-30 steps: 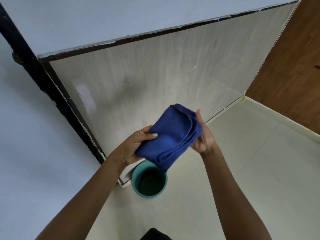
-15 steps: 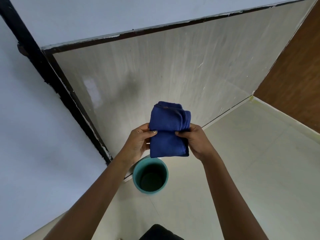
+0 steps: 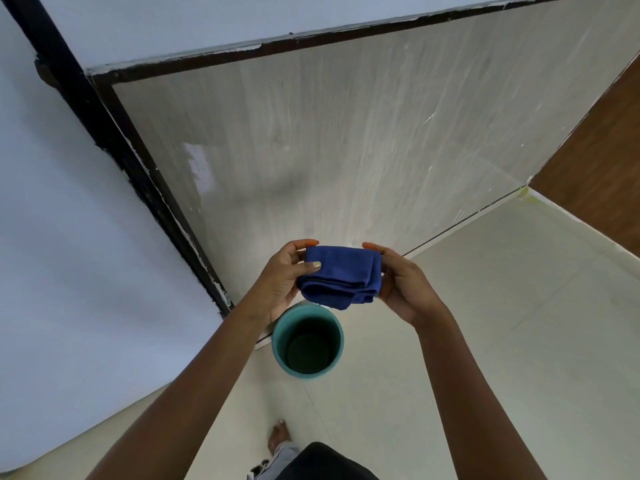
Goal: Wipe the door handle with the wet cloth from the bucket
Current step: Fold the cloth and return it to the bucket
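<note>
A: Cloth [image 3: 341, 271] status: deep blue, folded into a thick rectangular pad, layered edges showing along the near side, one corner hanging loose at the near right. Held in the air above the bucket [image 3: 308, 342], not touching it.

B: Grip?

A: Both hands clamped on it. Left hand [image 3: 284, 279] pinches the left end, thumb on top, fingers behind. Right hand [image 3: 401, 284] grips the right end the same way.

B: Texture?

A: Plush, microfibre-like nap. Can't tell if it's wet.

B: Bucket?

A: Teal, round, smooth plastic look, dark inside. Can't tell the water level. Stands upright on the floor [image 3: 485, 323], just beside the bottom corner of the door [image 3: 329, 140].

B: Surroundings?

A: Door is pale, wood-grain finish with light scratches, dark frame [image 3: 114, 133] along its left and far edges. Plain light wall [image 3: 69, 254] at left. Brown wood-look panel [image 3: 595, 174] at far right. Floor is pale tile, thin grout lines.

B: Room to move?

A: Open floor to the right of the bucket. A bare foot [image 3: 278, 439] stands near, behind the bucket. Handle not in view.
</note>
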